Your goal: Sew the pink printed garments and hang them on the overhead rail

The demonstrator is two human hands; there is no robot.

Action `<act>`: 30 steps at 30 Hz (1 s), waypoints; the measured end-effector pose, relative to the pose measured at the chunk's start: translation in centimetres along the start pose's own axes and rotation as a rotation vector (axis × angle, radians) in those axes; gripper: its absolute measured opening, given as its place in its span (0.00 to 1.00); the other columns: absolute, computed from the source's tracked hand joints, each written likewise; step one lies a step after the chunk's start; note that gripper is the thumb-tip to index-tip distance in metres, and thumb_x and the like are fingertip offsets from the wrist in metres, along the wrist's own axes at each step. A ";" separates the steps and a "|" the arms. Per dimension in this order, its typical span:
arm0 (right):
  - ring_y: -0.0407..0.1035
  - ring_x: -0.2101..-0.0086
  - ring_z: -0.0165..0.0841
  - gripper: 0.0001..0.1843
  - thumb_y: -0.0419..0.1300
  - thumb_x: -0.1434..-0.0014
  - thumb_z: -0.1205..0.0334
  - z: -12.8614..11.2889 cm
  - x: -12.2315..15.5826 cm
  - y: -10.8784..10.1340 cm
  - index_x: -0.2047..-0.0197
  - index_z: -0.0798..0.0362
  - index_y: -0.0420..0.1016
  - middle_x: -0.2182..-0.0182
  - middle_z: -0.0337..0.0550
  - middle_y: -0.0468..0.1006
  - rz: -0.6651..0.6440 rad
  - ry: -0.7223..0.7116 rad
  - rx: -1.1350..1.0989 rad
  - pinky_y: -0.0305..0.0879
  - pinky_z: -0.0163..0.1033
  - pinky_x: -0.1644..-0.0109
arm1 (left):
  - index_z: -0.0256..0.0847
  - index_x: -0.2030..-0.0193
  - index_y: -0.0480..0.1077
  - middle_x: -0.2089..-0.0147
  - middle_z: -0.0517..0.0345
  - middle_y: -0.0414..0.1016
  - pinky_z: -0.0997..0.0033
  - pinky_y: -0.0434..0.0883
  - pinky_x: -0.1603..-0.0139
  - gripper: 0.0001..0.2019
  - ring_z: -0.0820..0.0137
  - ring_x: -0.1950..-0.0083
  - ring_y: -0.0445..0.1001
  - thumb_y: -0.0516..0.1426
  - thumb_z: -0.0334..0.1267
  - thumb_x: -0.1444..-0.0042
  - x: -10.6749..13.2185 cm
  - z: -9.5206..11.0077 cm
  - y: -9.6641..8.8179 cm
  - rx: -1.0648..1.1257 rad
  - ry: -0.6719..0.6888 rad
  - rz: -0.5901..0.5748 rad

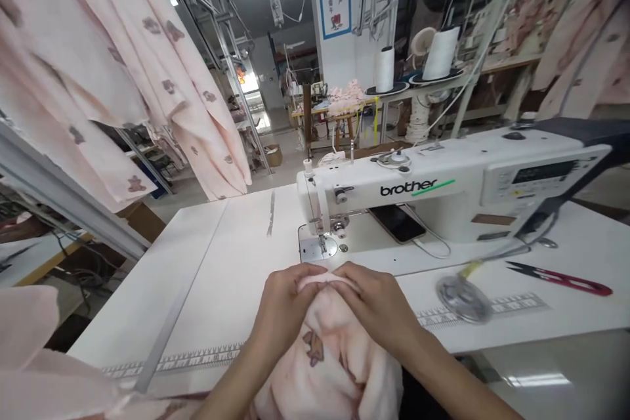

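My left hand (284, 305) and my right hand (377, 305) both pinch the top edge of a pale pink fabric piece (329, 357) printed with small brown bears. The fabric bunches between my forearms at the near edge of the white table (231, 256). Its pinched edge lies just in front of the needle and presser foot (322, 243) of the white Brother sewing machine (443, 187). Both hands have fingers closed on the cloth.
A phone (398, 223) lies under the machine arm with a cable. Red thread snips (561, 277) and a round clear tape dispenser (462, 295) lie on the right. Pink bear-print fabric (123, 65) hangs at upper left. Thread cones (440, 52) stand behind the machine.
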State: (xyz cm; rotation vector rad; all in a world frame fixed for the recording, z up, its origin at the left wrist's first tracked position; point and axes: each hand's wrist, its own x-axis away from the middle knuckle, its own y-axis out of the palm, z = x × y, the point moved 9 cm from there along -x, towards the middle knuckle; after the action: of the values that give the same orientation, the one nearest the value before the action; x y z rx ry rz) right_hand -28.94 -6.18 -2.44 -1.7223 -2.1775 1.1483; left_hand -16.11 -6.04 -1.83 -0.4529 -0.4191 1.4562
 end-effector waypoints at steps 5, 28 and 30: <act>0.69 0.69 0.33 0.09 0.51 0.38 0.61 4.8 -1.9 2.4 0.66 0.51 0.70 0.70 0.38 0.76 -0.005 0.176 0.095 0.55 0.34 0.67 | 0.40 0.62 0.74 0.64 0.58 0.76 0.70 0.67 0.59 0.10 0.66 0.61 0.72 0.53 0.38 0.48 -4.0 -4.5 1.7 -0.006 -0.050 -0.017; 0.67 0.69 0.35 0.07 0.56 0.45 0.59 12.9 -7.6 5.1 0.68 0.53 0.72 0.71 0.43 0.75 -0.145 0.446 0.236 0.58 0.35 0.68 | 0.41 0.67 0.72 0.69 0.58 0.74 0.72 0.61 0.68 0.10 0.67 0.66 0.71 0.51 0.37 0.48 -11.4 -8.7 3.6 -0.357 -0.189 -0.077; 0.67 0.69 0.35 0.07 0.55 0.45 0.60 12.8 -7.6 5.1 0.66 0.53 0.72 0.71 0.42 0.75 -0.133 0.434 0.251 0.58 0.35 0.68 | 0.41 0.66 0.72 0.69 0.58 0.74 0.72 0.61 0.67 0.10 0.66 0.64 0.71 0.50 0.36 0.48 -11.4 -8.5 3.6 -0.376 -0.190 -0.054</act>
State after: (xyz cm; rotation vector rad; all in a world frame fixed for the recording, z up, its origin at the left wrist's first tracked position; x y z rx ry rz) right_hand -29.29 -18.63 -12.03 -1.5222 -1.7751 0.8718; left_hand -15.43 -17.54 -10.97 -0.5990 -0.8593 1.3745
